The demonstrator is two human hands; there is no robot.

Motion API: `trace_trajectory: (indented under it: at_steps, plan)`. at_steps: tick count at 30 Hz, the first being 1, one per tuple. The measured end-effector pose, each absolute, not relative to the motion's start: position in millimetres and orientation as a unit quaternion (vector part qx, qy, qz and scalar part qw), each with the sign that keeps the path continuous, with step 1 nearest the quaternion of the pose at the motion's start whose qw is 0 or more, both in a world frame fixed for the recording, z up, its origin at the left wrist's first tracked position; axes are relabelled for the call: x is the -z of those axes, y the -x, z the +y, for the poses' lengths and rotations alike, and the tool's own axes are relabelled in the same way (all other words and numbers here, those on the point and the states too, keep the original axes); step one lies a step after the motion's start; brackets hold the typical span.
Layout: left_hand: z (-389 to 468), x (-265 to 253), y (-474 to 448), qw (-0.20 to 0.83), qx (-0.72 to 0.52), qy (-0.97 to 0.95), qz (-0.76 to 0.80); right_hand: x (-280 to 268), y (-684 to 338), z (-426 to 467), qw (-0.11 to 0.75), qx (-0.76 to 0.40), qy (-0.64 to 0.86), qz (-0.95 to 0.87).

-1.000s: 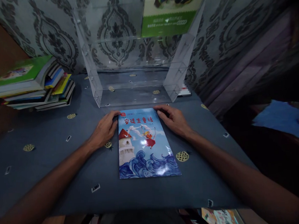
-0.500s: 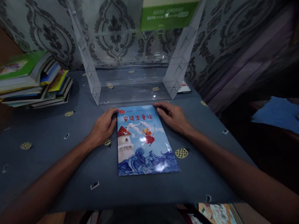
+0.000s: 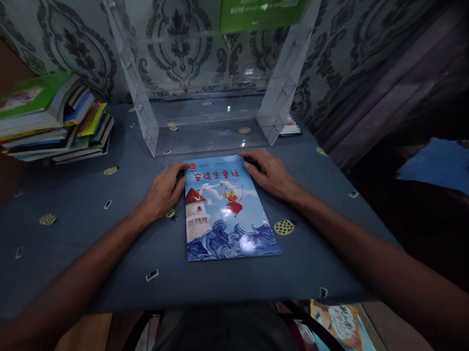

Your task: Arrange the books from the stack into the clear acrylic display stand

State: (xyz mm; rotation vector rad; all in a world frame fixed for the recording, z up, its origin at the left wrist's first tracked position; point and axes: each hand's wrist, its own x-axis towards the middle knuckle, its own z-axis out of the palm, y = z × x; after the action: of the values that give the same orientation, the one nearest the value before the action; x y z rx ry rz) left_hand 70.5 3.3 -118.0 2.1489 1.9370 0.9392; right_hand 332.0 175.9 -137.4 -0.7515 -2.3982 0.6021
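Observation:
A blue children's book lies flat on the dark cloth-covered table, its glossy cover up, with a red-roofed tower, waves and red Chinese characters. My left hand holds its upper left corner, fingertips at the corner and thumb against the side edge. At the upper right corner, my right hand grips in the same way, with curled fingers partly hidden. Just beyond the book stands a clear acrylic rack, and a green-and-white book rests in its upper part.
A stack of books sits at the left, with a blurred hand of another person in front of it. A pixelated small item lies by the rack's right foot. Below the table's front edge are more books; blue cloth is at right.
The whole view has shifted slightly, so the table and book appear higher. Both my hands stay at the book's corners. The blurred hand at the left shows more by the stack.

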Motion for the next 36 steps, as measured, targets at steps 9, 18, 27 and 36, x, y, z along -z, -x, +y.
trace_trajectory:
  at_steps: [9, 18, 27, 36]
  plan:
    - [1.6, 109.9, -73.8, 0.060, -0.250, -0.679, 0.687, 134.3, -332.0, 175.0, 0.300, -0.232, 0.301, -0.875]
    - [4.7, 99.6, -73.0, 0.032, -0.188, -0.692, 0.696, 115.4, -333.9, 144.4, 0.274, -0.338, 0.267, -0.860]
    - [1.0, 95.0, -90.2, -0.007, -0.139, -0.712, 0.688, 109.6, -332.4, 139.6, 0.269, -0.377, 0.223, -0.858]
    - [-22.9, 75.6, -169.8, -0.045, -0.036, -0.760, 0.647, 111.4, -333.4, 142.1, 0.285, -0.384, 0.202, -0.854]
